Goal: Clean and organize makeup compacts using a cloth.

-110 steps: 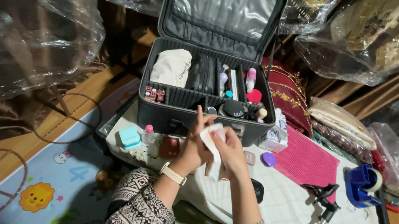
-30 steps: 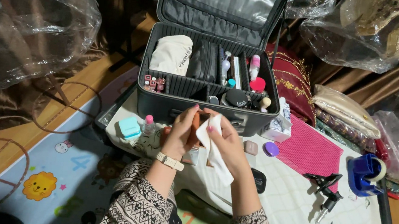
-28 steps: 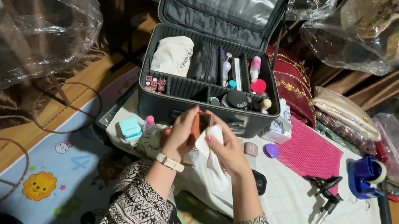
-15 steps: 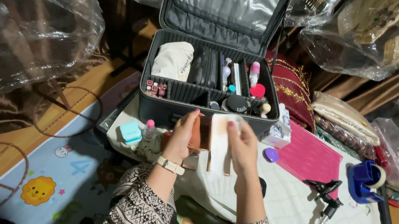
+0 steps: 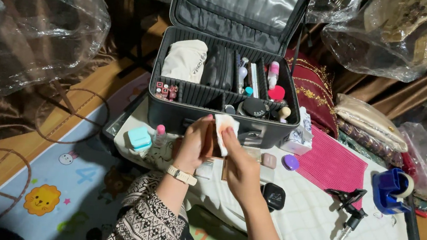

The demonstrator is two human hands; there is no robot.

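At the left of the low table sits a small turquoise plastic box (image 5: 139, 138) with a pink-capped bottle (image 5: 160, 130) just beside it. In the middle of the frame the left hand (image 5: 193, 145) is wrapped around a small brown compact-like item (image 5: 213, 147), held upright just in front of the open grey zip-up cosmetics case (image 5: 221, 95). The right hand (image 5: 238, 162) pinches a white tissue with a faint orange stain (image 5: 224, 126) against the item's top, fingers narrowed on it. The stain suggests the wiping is partly done; how much remains I cannot tell. The tissue's long axis runs up and down, its free end towards the case. Further right lie a purple oval lid (image 5: 290, 162), a pink mesh mat (image 5: 332, 166) and a blue tape dispenser (image 5: 392, 189).
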